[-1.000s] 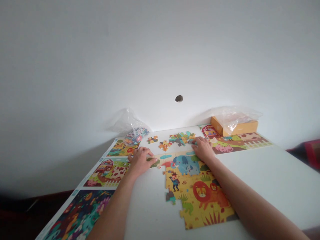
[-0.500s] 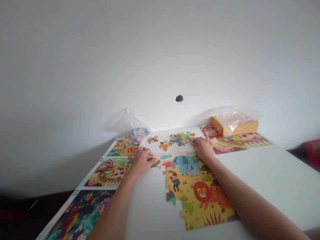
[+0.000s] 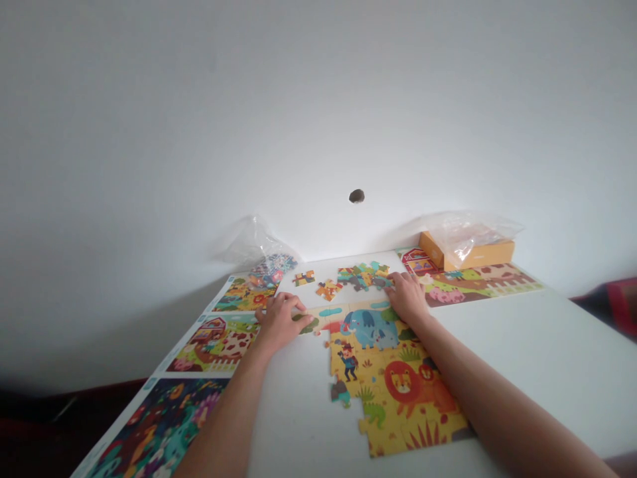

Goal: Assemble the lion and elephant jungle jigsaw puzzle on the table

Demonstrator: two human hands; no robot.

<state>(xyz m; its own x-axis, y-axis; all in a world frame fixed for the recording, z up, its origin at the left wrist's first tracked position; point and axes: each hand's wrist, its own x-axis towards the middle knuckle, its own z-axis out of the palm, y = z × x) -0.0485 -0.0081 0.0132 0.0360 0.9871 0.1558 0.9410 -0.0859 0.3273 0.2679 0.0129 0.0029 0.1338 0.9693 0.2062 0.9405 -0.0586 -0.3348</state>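
A partly joined jigsaw puzzle [image 3: 393,385] with an elephant and a lion lies on the white table [image 3: 527,358]. My left hand [image 3: 279,320] rests with curled fingers on the puzzle's upper left corner, fingertips pressing a piece there. My right hand [image 3: 407,295] lies at the puzzle's upper right edge, fingers bent and reaching to the pile of loose pieces [image 3: 362,275] behind it. Whether it grips a piece is hidden. Two small loose pieces [image 3: 328,289] lie between the hands, farther back.
Printed picture sheets [image 3: 213,342] line the table's left edge, and another sheet [image 3: 472,282] lies at the back right. An orange box [image 3: 472,252] under clear plastic stands at the back right. A plastic bag [image 3: 259,255] with pieces sits at the back left by the wall.
My right hand has shifted slightly toward the loose pile. My left hand stays on the puzzle's corner.
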